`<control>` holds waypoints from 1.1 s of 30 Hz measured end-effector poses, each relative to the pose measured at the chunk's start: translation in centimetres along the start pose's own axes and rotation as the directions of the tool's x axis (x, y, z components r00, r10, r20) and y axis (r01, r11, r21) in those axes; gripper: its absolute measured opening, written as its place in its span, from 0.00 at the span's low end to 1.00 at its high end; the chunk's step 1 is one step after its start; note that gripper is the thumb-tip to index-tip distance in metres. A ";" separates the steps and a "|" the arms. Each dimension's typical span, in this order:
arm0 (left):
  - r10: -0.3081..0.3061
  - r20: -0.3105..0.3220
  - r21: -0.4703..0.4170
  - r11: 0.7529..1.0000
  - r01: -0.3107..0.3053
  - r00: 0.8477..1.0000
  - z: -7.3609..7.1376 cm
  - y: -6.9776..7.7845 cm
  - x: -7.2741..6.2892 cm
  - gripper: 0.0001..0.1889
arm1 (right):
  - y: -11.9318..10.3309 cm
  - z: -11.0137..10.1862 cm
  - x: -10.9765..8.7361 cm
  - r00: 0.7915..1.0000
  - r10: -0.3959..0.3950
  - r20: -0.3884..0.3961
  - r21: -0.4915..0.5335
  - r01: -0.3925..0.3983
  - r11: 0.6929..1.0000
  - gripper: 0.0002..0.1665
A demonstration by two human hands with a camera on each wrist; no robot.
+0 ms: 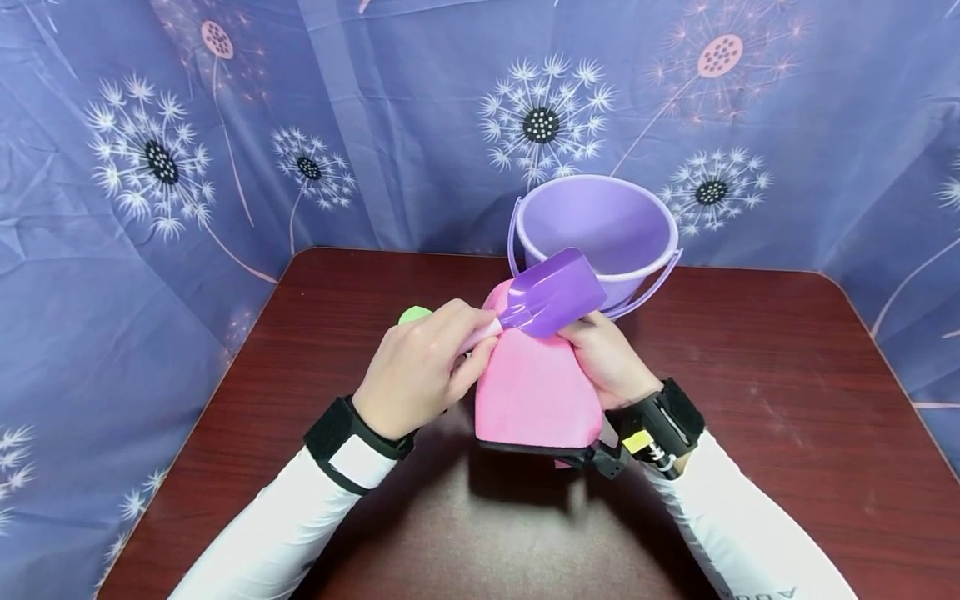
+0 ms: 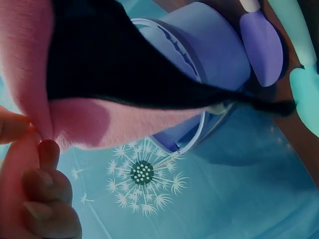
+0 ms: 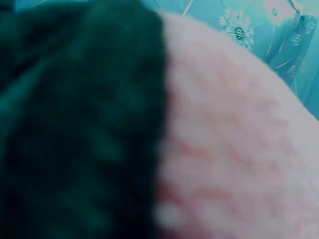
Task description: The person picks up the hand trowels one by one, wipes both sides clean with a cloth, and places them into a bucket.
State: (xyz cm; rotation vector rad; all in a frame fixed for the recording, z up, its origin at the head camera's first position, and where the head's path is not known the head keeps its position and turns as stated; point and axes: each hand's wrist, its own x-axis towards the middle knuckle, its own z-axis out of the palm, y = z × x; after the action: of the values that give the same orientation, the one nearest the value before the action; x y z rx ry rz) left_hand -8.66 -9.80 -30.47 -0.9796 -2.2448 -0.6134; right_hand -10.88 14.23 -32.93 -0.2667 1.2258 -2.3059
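Observation:
My left hand point(image 1: 423, 362) pinches the light pink handle of a purple toy shovel point(image 1: 558, 292). Its blade points up and right, overlapping the bucket's rim in the head view. Under the shovel is a pink fuzzy cloth item point(image 1: 536, 392) with a black edge. From the left wrist, its dark side point(image 2: 119, 64) shows as well, with left fingers point(image 2: 47, 191) curled close by. My right hand point(image 1: 611, 358) grips the cloth item's right side; most of those fingers are hidden behind it. Blurred pink fabric point(image 3: 224, 124) and a dark patch fill most of the right wrist view.
A purple bucket point(image 1: 637, 292) with a handle stands upright at the table's back. In the left wrist view, another purple scoop point(image 2: 261, 50) and a mint-green tool point(image 2: 304, 94) lie on the dark red table point(image 1: 787, 400). Patterned blue cloth point(image 1: 420, 125) hangs behind.

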 end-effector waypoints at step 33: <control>-0.013 -0.015 0.096 0.995 0.015 1.000 -0.2 -0.9 -0.9 0.09 | -4.3 -0.8 -2.2 0.957 -0.258 -0.132 0.033 0.264 0.964 0.06</control>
State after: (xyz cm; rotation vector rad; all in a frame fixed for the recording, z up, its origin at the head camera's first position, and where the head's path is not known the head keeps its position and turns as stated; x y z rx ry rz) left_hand -8.77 -10.90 -31.03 -0.9101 -2.2482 -0.5122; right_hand -10.81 18.00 -29.75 -0.2827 1.2554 -2.6127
